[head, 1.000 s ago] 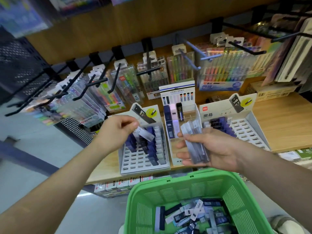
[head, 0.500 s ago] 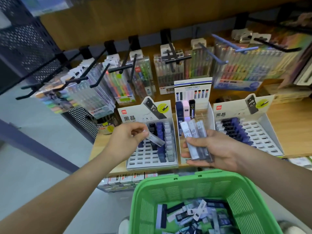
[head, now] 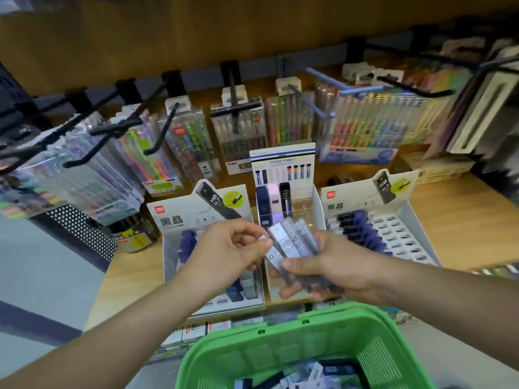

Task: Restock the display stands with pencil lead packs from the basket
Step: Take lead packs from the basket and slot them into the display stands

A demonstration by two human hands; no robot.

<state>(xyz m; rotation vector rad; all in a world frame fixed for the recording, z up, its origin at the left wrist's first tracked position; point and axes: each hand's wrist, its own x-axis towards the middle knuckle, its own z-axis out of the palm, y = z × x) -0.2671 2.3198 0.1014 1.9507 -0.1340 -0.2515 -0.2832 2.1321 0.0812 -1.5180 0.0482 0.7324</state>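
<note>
My right hand (head: 337, 265) grips a fan of grey pencil lead packs (head: 293, 242) marked HB 0.7, held above the middle display stand (head: 282, 169). My left hand (head: 230, 248) has come against that fan, and its thumb and fingertips pinch the top end of the leftmost pack (head: 273, 255). Partly hidden under my left hand is the left display stand (head: 207, 211), with blue and grey packs in its slots. The right display stand (head: 365, 203) has blue packs on its left and bare slots on its right. The green basket (head: 280, 346) sits below with loose packs (head: 309, 374) inside.
Black and blue peg hooks (head: 157, 133) jut out over the wooden shelf (head: 463, 220), carrying clear pen sets. A small round tin (head: 134, 237) stands left of the left stand. Boxed stock sits under the shelf edge. Grey floor lies to the left.
My left hand has moved right, from over the left stand to the fan of packs in my right hand. The view has shifted closer to the stands.
</note>
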